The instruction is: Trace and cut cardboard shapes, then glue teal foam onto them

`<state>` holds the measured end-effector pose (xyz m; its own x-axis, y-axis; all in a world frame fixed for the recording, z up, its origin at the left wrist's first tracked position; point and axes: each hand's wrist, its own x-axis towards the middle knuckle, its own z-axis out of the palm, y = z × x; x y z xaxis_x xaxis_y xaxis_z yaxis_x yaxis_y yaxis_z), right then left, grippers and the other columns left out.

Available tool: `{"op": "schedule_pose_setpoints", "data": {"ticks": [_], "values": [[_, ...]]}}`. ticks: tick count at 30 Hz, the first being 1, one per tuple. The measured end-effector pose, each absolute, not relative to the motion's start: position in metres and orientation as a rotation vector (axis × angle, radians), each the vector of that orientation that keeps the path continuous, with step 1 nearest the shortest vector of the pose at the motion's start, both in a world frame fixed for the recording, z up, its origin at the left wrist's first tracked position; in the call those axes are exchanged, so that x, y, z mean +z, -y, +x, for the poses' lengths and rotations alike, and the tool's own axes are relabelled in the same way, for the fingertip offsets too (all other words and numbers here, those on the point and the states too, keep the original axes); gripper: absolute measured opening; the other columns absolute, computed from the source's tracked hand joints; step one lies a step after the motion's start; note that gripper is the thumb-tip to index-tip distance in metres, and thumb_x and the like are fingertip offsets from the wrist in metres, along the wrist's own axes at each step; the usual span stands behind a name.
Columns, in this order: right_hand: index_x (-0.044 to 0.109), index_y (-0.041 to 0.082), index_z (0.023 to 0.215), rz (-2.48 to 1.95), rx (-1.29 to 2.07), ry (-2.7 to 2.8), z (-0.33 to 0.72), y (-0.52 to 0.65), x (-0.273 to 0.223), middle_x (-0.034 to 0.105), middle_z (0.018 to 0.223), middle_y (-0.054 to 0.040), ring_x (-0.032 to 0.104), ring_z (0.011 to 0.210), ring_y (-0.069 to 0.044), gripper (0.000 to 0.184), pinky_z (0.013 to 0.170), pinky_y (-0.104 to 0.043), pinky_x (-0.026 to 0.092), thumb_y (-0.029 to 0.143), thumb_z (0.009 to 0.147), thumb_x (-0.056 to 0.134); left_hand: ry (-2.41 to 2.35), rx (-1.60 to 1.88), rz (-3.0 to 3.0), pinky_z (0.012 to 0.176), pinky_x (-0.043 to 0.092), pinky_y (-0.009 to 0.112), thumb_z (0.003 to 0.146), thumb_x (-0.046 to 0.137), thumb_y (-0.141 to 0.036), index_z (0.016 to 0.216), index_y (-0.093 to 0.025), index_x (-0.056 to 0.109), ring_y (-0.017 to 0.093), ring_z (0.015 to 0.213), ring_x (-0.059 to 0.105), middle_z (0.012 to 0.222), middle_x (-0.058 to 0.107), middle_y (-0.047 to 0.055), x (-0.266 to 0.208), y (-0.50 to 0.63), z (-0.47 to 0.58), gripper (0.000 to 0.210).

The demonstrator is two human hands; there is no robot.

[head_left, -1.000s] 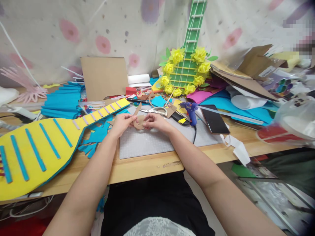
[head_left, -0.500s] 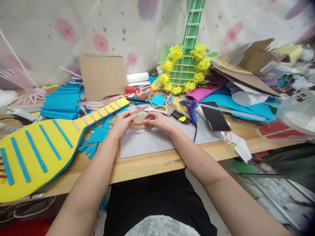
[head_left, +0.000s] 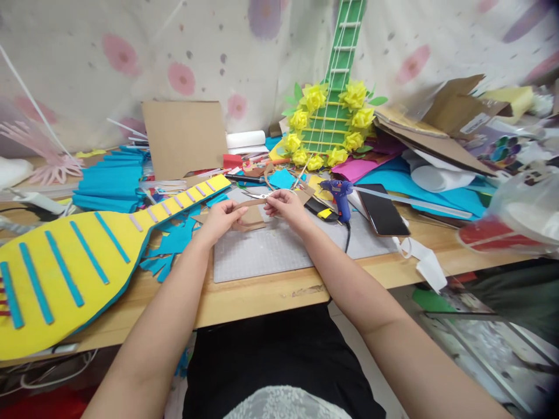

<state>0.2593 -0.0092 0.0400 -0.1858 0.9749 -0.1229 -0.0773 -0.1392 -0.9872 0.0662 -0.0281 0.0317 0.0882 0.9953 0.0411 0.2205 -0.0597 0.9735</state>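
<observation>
A thin brown cardboard strip (head_left: 251, 203) runs between my two hands above the grey cutting mat (head_left: 262, 256). My left hand (head_left: 222, 219) pinches its left end, and the fingers of my right hand (head_left: 286, 208) close on the other end. Just under the strip is a flat brown cardboard piece (head_left: 254, 217), beside my left fingertips; whether that hand also grips it, I cannot tell. Scissors (head_left: 258, 196) lie behind my right hand, mostly covered by it. To the right, a blue hot glue gun (head_left: 340, 195) rests near a black phone (head_left: 383, 212).
A yellow paper instrument shape (head_left: 87, 256) with blue strips covers the table's left side. A green guitar shape (head_left: 334, 116) with yellow flowers stands at the back. Blue scraps (head_left: 172, 241), a cardboard sheet (head_left: 186, 139) and a clear bucket (head_left: 515, 215) surround the mat.
My right hand has moved up and slightly right, from the flat cardboard piece to the strip's end. The strip now stretches between both hands.
</observation>
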Motion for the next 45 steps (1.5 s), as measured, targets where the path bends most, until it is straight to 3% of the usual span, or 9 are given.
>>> {"op": "schedule_pose_setpoints", "data": {"ticks": [8, 13, 21, 27, 32, 38, 45], "values": [[0.047, 0.017, 0.074, -1.182, 1.465, 1.080, 0.259, 0.008, 0.043, 0.062, 0.056, 0.0030, 0.057, 0.045, -0.006, 0.012, 0.049, -0.017, 0.045, 0.020, 0.084, 0.053, -1.290, 1.174, 1.214, 0.055, 0.044, 0.025, 0.062, 0.072, -0.050, 0.067, -0.015, 0.062, 0.014, 0.060, 0.057, 0.064, 0.063, 0.003, 0.034, 0.027, 0.069, 0.036], [0.045, 0.017, 0.072, -1.180, 1.504, 1.064, 0.258, 0.008, 0.041, 0.063, 0.053, 0.0029, 0.057, 0.043, -0.007, 0.012, 0.047, -0.017, 0.044, 0.015, 0.083, 0.050, -1.309, 1.193, 1.318, 0.054, 0.042, 0.024, 0.065, 0.069, -0.049, 0.065, -0.015, 0.061, 0.013, 0.056, 0.054, 0.061, 0.062, 0.001, 0.031, 0.025, 0.068, 0.035], [0.049, 0.017, 0.075, -1.138, 1.547, 1.131, 0.258, 0.008, 0.038, 0.063, 0.055, 0.0029, 0.057, 0.045, -0.006, 0.008, 0.049, -0.017, 0.045, 0.016, 0.082, 0.050, -1.319, 1.295, 1.497, 0.064, 0.047, 0.027, 0.071, 0.063, -0.044, 0.065, -0.017, 0.064, 0.014, 0.061, 0.057, 0.062, 0.063, 0.001, 0.023, 0.021, 0.064, 0.028], [0.054, 0.016, 0.074, -1.138, 1.445, 1.266, 0.260, 0.004, 0.033, 0.062, 0.057, 0.0037, 0.055, 0.045, -0.005, 0.010, 0.048, -0.017, 0.044, 0.023, 0.079, 0.059, -1.317, 1.325, 1.306, 0.061, 0.050, 0.028, 0.058, 0.074, -0.039, 0.083, -0.016, 0.066, 0.014, 0.060, 0.060, 0.072, 0.067, 0.003, 0.022, 0.020, 0.065, 0.036], [0.051, 0.017, 0.072, -1.197, 1.308, 1.131, 0.272, -0.010, 0.032, 0.059, 0.054, 0.0044, 0.053, 0.043, -0.005, 0.017, 0.046, -0.016, 0.042, 0.030, 0.079, 0.058, -1.459, 1.455, 1.138, 0.049, 0.048, 0.023, 0.053, 0.074, -0.034, 0.071, -0.016, 0.064, 0.012, 0.055, 0.057, 0.063, 0.064, 0.001, 0.036, 0.012, 0.056, 0.028], [0.051, 0.017, 0.076, -1.167, 1.358, 1.166, 0.278, -0.019, 0.028, 0.059, 0.057, 0.0041, 0.049, 0.042, -0.005, 0.032, 0.044, -0.018, 0.039, 0.047, 0.072, 0.062, -1.398, 1.291, 1.191, 0.049, 0.047, 0.023, 0.048, 0.077, -0.036, 0.067, -0.016, 0.060, 0.010, 0.048, 0.053, 0.056, 0.060, -0.001, 0.050, -0.004, 0.068, 0.032], [0.050, 0.018, 0.069, -1.258, 1.293, 1.195, 0.277, -0.020, 0.023, 0.054, 0.054, 0.0057, 0.044, 0.042, -0.006, 0.021, 0.045, -0.020, 0.035, 0.036, 0.073, 0.061, -1.440, 1.078, 1.301, 0.049, 0.044, 0.024, 0.052, 0.078, -0.038, 0.075, -0.016, 0.061, 0.012, 0.046, 0.053, 0.053, 0.057, -0.002, 0.050, -0.018, 0.069, 0.037]]}}
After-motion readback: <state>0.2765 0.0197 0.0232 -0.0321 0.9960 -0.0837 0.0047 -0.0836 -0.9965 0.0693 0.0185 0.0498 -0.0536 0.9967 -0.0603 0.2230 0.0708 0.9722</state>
